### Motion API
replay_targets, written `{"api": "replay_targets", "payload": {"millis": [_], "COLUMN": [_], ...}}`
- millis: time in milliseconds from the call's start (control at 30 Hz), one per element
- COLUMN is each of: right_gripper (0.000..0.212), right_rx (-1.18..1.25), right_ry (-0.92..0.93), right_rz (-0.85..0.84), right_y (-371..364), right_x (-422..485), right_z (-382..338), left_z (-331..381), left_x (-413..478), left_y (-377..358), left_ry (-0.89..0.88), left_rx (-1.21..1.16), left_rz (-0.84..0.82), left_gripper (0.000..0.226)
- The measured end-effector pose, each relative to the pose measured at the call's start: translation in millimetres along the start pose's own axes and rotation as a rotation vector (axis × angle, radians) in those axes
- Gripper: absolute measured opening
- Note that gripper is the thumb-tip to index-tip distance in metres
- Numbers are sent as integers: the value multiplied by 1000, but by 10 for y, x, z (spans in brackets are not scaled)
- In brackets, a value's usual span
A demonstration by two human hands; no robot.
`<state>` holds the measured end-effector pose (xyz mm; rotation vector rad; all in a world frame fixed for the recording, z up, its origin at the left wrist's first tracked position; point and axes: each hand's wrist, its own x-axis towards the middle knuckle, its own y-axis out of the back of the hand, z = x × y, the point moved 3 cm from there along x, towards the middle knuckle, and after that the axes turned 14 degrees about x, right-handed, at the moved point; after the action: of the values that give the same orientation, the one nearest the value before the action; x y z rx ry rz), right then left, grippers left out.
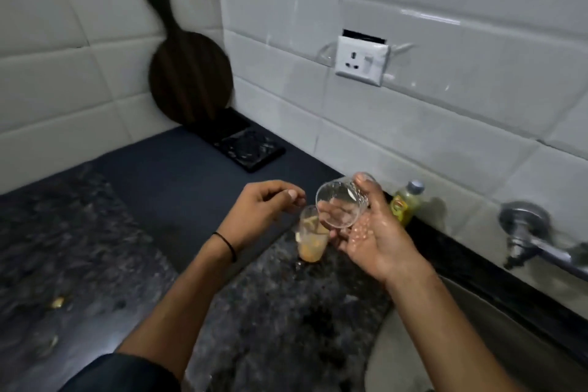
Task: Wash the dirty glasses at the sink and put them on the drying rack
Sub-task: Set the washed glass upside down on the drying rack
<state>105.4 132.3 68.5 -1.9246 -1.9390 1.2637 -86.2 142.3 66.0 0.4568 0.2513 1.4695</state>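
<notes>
Forearms: both bare, reaching up from the bottom edge over the speckled dark granite counter [280,321]; a dark sleeve shows at the lower left.
Left wrist: a thin black band [226,245] circles it.
Left hand [261,210]: hovers palm down just above the standing glass, fingers loosely curled, thumb and forefinger nearly meeting, nothing in them.
Right hand [372,232]: wet, palm up, fingers closed round a clear empty drinking glass [342,205] tipped on its side, its mouth facing the camera.
Dirty glass [313,237]: a clear tumbler with orange residue stands upright on the counter, just below and left of the held glass, between the two hands.
Sink: a pale steel basin edge [413,344] shows at the lower right, beside the counter.
Tap: a chrome wall tap [528,232] juts from the white tiles at the right.
Bottle: a small yellow bottle with a grey cap [407,204] stands behind the right hand.
Corner: a round dark wooden board with a handle [187,73] leans against the tiles.
Wall: a white socket plate [362,60].
</notes>
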Motion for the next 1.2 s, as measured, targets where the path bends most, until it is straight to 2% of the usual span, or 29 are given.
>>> {"api": "replay_targets", "payload": {"millis": [200, 333, 533, 600, 767, 933, 1200], "right_gripper": [62, 52, 34, 31, 53, 54, 55], "right_rx": [-106, -156, -263, -342, -658, -872, -955], "right_ry": [-61, -52, 36, 140, 364, 442, 415], "right_rz": [-33, 32, 149, 161, 209, 172, 95], "right_y": [-1090, -1522, -1893, -1982, -2130, -2196, -2099], "right_x": [1050, 1882, 3069, 3432, 4137, 4516, 4824], "right_z": [22, 43, -9, -28, 11, 119, 202], "left_z": [-583, -1212, -2202, -2448, -2790, -3071, -3220], "left_x": [831, 1445, 2214, 2399, 2752, 2876, 2868], "left_y": [986, 1394, 1694, 1737, 1687, 1494, 1306], "left_ry": [85, 204, 371, 367, 299, 376, 357], "left_rx": [-12, 9, 310, 416, 663, 750, 906], "left_rz": [124, 220, 267, 259, 257, 186, 288], "left_gripper": [19, 21, 24, 28, 40, 57, 60]}}
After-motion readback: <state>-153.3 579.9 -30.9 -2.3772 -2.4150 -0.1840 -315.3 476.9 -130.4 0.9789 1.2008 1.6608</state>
